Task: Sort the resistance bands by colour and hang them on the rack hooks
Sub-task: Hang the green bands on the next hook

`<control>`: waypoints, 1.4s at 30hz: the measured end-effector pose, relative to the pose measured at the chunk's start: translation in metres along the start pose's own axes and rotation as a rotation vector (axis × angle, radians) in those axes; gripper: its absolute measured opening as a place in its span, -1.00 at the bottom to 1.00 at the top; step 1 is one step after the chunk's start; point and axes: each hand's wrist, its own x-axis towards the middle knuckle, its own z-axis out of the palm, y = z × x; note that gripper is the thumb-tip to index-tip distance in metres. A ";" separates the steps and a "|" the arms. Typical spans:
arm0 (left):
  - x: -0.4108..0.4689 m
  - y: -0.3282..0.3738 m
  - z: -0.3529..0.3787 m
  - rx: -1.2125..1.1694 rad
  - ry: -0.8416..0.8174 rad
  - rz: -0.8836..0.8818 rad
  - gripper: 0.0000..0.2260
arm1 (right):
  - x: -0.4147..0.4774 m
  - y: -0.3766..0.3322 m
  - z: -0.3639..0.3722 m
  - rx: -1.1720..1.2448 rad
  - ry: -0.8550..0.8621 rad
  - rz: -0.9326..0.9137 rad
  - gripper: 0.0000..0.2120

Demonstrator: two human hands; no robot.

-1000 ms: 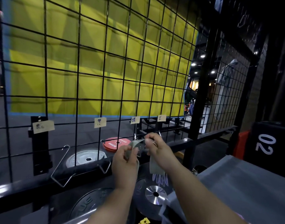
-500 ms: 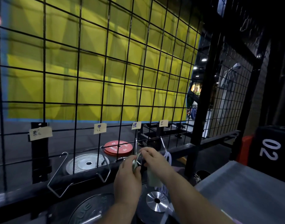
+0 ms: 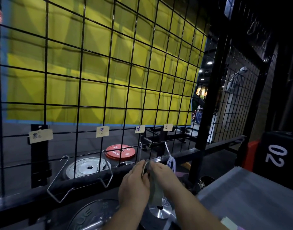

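- Grey-green band hangs between both hands, its top just by a hook on the rack.
- Left hand and right hand pinch it with curled fingers.
- Just right hangs a lilac band.

- I see 2 hands of mine, my left hand and my right hand, both bare.
- My left forearm and right forearm are uncovered right down to the bottom edge of the view.
- The light is dim, so my nails are too dark to make out.
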 end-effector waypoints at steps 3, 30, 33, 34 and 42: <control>0.000 0.000 0.001 -0.019 -0.012 -0.019 -0.61 | 0.000 0.000 0.000 0.010 0.005 -0.011 -0.73; -0.016 -0.009 0.006 -0.365 -0.225 -0.120 -0.59 | -0.006 0.032 0.035 0.746 -0.022 0.271 -0.62; -0.016 -0.010 0.009 -0.377 -0.234 -0.141 -0.58 | -0.005 0.038 0.033 0.714 -0.035 0.302 -0.59; -0.015 -0.010 0.009 -0.362 -0.230 -0.147 -0.58 | -0.005 0.039 0.031 0.684 -0.045 0.282 -0.59; -0.009 0.005 -0.014 -0.037 -0.162 -0.075 -0.67 | -0.008 0.040 0.022 0.508 -0.116 0.196 -0.68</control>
